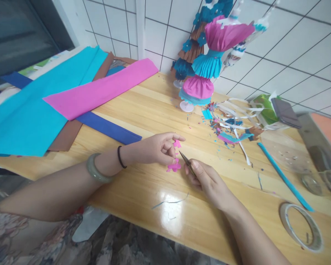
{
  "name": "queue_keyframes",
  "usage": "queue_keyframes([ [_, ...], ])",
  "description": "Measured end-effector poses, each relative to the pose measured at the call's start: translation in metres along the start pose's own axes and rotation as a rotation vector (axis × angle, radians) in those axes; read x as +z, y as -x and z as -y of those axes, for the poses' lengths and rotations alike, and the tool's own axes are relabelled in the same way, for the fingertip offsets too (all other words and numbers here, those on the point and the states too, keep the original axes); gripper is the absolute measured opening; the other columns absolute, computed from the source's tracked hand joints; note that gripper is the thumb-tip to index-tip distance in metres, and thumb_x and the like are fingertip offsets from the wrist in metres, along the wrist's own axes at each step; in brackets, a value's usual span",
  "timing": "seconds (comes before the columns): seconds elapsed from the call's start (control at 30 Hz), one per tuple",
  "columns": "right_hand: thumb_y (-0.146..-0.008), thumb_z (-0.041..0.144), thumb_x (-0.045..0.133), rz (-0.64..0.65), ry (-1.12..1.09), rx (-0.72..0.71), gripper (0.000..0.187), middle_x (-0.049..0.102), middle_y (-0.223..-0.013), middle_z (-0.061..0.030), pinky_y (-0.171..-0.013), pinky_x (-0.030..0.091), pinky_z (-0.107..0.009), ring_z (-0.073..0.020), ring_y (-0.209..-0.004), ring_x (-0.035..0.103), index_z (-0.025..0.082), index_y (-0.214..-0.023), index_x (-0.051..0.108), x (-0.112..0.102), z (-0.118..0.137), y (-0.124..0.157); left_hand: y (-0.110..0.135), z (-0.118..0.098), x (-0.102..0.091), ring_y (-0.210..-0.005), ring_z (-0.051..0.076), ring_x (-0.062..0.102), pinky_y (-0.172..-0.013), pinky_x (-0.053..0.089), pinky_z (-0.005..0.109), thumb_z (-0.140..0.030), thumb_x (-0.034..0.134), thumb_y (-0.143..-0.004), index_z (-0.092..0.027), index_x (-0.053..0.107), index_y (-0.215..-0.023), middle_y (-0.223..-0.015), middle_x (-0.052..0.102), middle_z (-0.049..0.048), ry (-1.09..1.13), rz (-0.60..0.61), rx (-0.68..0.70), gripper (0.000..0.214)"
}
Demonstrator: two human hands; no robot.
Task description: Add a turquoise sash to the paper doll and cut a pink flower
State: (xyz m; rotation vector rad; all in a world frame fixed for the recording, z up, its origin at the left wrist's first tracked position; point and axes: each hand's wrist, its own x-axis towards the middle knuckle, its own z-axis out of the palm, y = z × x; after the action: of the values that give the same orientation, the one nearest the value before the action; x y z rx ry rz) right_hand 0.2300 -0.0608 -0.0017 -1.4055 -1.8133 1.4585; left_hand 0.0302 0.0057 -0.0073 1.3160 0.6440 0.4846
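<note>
My right hand [205,178] is closed around a pair of dark metal tweezers [188,162], whose points aim up and left toward small pink paper cut-outs. My left hand [158,147] is just left of them, its index finger stretched out, its thumb apart from it and the other fingers curled. One pink paper flower [175,166] lies by the left thumb tip. Another pink paper piece [177,143] shows under the index finger, partly hidden by it. Whether the left fingers touch these pieces is hard to tell.
Turquoise, brown and blue paper sheets lie beneath a pink strip [105,88] on the left. Dress-shaped paper figures [200,88] stand by the tiled wall. Paper scraps [223,125], a phone [285,112], a turquoise strip [285,176] and a tape roll [284,217] are to the right.
</note>
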Motion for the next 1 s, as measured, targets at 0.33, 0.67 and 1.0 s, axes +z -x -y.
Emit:
queue_keyframes([
  [0.33, -0.094, 0.043, 0.028, 0.075, 0.309, -0.087, 0.036, 0.049, -0.067, -0.0005, -0.060, 0.036, -0.026, -0.0135, -0.063, 0.045, 0.019, -0.072, 0.045, -0.007, 0.006, 0.001, 0.002, 0.005, 0.003, -0.069, 0.009, 0.056, -0.068, 0.044, 0.025, -0.016, 0.066, -0.070, -0.018, 0.027, -0.135, -0.074, 0.055, -0.0030, -0.087, 0.046, 0.039, 0.076],
  [0.67, -0.094, 0.041, 0.030, 0.093, 0.430, -0.119, 0.034, 0.053, -0.066, -0.0007, -0.059, 0.039, -0.026, -0.0135, -0.060, 0.049, 0.020, -0.074, 0.047, -0.007, 0.012, 0.004, 0.003, 0.005, 0.002, -0.071, 0.009, 0.054, -0.068, 0.043, 0.025, -0.018, 0.070, -0.067, -0.019, 0.032, -0.134, -0.075, 0.055, -0.0028, -0.135, 0.099, 0.079, 0.077],
  [1.0, -0.094, 0.039, 0.031, 0.070, 0.498, -0.145, 0.033, 0.054, -0.065, -0.0015, -0.058, 0.039, -0.026, -0.0142, -0.059, 0.050, 0.020, -0.072, 0.047, -0.006, 0.010, 0.004, 0.004, 0.002, 0.002, -0.072, 0.010, 0.055, -0.069, 0.044, 0.024, -0.017, 0.069, -0.067, -0.019, 0.033, -0.133, -0.076, 0.056, -0.0016, -0.147, 0.107, 0.062, 0.075],
])
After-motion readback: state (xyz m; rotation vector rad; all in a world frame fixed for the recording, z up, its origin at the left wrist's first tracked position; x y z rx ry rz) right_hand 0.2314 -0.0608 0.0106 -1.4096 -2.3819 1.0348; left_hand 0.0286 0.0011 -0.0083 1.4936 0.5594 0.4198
